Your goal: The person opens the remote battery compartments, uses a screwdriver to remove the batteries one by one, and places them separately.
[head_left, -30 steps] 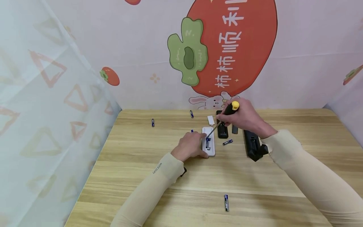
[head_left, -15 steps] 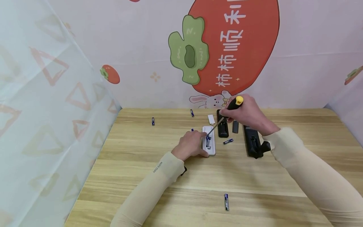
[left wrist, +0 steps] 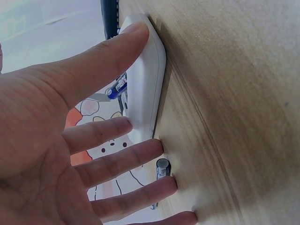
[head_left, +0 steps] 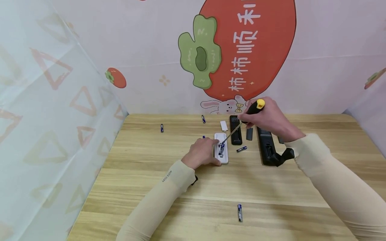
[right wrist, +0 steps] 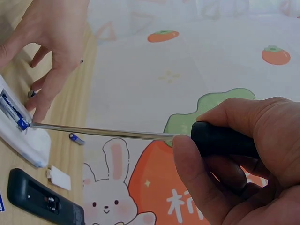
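- Behind the wooden worktop (head_left: 169,187) hangs a pale backdrop with a big red persimmon (head_left: 256,47) and a green leaf shape printed on it; at the left side is a thin curtain.
- At the middle of the worktop lies the white remote (head_left: 221,149), with its battery bay facing up.
- Left hand (head_left: 201,153) presses the white remote down: the fingers (left wrist: 101,136) lie straight along its side and the thumb on its near end, probably so it does not slide.
- Right hand (head_left: 269,117) has its fingers curled round the screwdriver (head_left: 241,125) handle, held low and slanted so the tip reaches the blue battery (right wrist: 14,115) in the bay.
- This battery seems lifted at one end, though the view is small.
- Just right of it lie a black remote (head_left: 236,133) and a loose battery (head_left: 241,149).
- Near edge is mostly open, with one battery (head_left: 239,212) there.
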Demonstrator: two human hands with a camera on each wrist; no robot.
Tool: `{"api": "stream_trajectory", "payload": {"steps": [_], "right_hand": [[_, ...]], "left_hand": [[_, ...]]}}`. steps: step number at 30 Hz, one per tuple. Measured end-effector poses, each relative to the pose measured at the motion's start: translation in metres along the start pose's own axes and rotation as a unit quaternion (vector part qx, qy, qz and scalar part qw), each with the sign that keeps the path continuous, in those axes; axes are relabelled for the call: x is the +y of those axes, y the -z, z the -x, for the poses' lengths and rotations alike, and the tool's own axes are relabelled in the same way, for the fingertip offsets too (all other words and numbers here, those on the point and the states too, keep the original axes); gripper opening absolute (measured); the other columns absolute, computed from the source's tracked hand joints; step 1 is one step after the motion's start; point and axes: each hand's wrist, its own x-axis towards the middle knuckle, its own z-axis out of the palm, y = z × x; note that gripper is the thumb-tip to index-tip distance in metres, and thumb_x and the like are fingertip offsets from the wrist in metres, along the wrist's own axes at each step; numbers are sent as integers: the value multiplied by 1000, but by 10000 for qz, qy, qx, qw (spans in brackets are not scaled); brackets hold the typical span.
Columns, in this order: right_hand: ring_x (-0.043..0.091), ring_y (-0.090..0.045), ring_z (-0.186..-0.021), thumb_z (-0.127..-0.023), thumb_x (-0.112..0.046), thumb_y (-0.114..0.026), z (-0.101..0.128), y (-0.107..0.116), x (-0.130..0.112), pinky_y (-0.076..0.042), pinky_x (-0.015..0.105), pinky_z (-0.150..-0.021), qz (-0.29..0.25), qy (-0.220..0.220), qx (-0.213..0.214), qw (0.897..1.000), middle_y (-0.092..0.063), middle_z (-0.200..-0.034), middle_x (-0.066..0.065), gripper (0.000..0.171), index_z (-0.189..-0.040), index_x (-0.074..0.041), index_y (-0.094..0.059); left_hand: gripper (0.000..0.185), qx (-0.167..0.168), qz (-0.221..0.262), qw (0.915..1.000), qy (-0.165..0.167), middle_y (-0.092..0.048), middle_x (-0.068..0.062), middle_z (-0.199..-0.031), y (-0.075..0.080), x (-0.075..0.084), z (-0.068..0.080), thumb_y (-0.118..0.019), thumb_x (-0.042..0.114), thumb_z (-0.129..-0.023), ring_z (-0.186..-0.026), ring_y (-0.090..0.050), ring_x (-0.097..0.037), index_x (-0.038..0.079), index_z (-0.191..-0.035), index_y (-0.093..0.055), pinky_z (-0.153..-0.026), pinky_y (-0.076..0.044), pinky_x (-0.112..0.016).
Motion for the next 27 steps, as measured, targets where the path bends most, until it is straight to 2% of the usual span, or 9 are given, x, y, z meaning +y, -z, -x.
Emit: {"api": "stream_trajectory", "payload": {"steps": [9, 19, 27], "right_hand": [[27, -73, -69, -90, -19, -79, 5, 4, -1, -60, 31, -67, -40, -45, 23, 10000, -70, -87, 13, 21, -93, -1, -68], [23, -73, -67, -91, -18, -78, 14, 11, -5, -60, 30, -69, 67, 74, -182, 9998, -71, -88, 15, 23, -94, 2, -67], [22, -73, -67, -91, -15, -78, 21, 15, -4, -60, 30, -66, 226, 57, -217, 9995, -72, -89, 15, 20, -95, 2, -68]], "left_hand": [[87, -38, 63, 10000, 32, -61, -6, -134, 1, -1, 1, -92, 45, -72, -106, -56, -22, 19, -148, -56, -86, -52, -40], [86, -33, 121, 9999, 32, -61, -7, -135, -1, -1, 2, -92, 44, -73, -109, -55, -23, 19, -147, -56, -88, -52, -43], [87, 8, 58, 10000, -40, -61, -8, -135, 0, -2, 2, -92, 44, -73, -109, -56, -25, 19, -147, -56, -85, -52, -43]]}}
